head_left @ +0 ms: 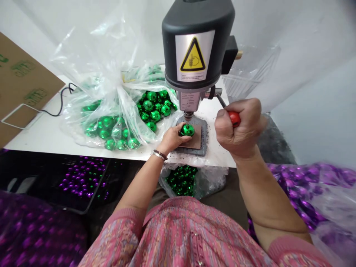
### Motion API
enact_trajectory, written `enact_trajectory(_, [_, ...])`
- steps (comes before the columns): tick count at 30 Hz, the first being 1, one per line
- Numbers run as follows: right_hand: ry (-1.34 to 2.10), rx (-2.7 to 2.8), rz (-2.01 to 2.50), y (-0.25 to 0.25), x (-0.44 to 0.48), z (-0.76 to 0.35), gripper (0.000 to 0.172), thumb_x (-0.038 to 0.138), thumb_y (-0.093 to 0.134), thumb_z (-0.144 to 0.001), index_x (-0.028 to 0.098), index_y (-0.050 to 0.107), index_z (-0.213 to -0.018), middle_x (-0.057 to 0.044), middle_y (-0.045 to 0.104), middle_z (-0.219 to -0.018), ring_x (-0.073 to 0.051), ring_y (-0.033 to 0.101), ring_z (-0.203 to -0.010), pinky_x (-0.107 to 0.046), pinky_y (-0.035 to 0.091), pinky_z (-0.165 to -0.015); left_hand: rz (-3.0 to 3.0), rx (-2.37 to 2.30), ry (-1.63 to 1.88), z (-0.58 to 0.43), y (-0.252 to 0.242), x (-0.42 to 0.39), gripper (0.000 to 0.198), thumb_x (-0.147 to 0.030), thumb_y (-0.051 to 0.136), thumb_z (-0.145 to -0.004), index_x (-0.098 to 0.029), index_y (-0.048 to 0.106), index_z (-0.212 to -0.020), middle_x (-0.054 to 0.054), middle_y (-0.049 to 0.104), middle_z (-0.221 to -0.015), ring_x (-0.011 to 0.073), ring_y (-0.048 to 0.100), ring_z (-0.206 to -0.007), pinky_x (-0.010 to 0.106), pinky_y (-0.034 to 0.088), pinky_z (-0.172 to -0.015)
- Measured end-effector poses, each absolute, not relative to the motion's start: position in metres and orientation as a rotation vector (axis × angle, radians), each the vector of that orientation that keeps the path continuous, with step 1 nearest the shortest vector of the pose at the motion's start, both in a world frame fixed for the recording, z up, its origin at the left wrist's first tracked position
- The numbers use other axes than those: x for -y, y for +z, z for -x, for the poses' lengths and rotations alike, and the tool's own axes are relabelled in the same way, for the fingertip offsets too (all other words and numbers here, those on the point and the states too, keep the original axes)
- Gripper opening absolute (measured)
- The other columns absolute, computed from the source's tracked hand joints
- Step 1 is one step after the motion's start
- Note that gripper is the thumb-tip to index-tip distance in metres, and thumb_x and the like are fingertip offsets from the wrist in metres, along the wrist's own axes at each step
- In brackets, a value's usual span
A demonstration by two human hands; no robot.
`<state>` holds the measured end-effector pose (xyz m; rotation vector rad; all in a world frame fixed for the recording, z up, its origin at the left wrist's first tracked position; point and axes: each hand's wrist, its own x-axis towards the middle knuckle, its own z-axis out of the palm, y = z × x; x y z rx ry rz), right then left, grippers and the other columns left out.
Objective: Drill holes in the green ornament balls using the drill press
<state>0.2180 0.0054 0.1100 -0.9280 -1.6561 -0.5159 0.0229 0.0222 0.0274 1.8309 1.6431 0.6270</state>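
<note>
Shiny green bauble (187, 130) is pinned on a brown pad (194, 137) right under the bench drill (194, 48) bit, held by a cupped left hand (172, 138); red lever grip (234, 118) is clenched in the right hand (239, 128). Thin shell could crack if pressed too hard, and nearby fingers could get caught if it slips.

The left hand (174, 138) arches palm-down and curls forward, while the right hand (239, 128) clenches into a tight, raised fist.

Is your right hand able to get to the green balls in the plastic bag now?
Probably not easily. The right hand is gripping a red handle, and the drill press stands between it and the green balls in the plastic bag. It would have to let go and reach around.
</note>
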Motion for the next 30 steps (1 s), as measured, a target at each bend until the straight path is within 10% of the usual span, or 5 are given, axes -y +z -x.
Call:
enact_trajectory(19, [-0.432,1.506,0.792,0.084,-0.001,-0.201,0.003,0.019,0.051,-0.088,0.021,0.048,-0.087,0.004,0.047,-0.069,-0.008,0.047,-0.058,-0.022,0.041,-0.056,-1.826,-1.636,0.616,-0.021,0.029,-0.021,0.072,-0.033,0.079,-0.074,-0.018,0.057,-0.141,0.01,0.074,-0.113,0.0257,0.068,-0.101,0.035,0.052,-0.091])
enact_trajectory(30, [-0.068,1.437,0.983,0.171,-0.028,-0.202,0.018,0.018,0.052,-0.092,0.016,0.046,-0.075,0.007,0.043,-0.067,-0.002,0.036,-0.061,-0.021,0.033,-0.063,-2.012,-1.308,0.772,-0.001,0.028,0.012,0.071,-0.012,0.068,-0.064,-0.013,0.057,-0.135,0.013,0.061,-0.137,0.0265,0.057,-0.126,0.04,0.045,-0.11])
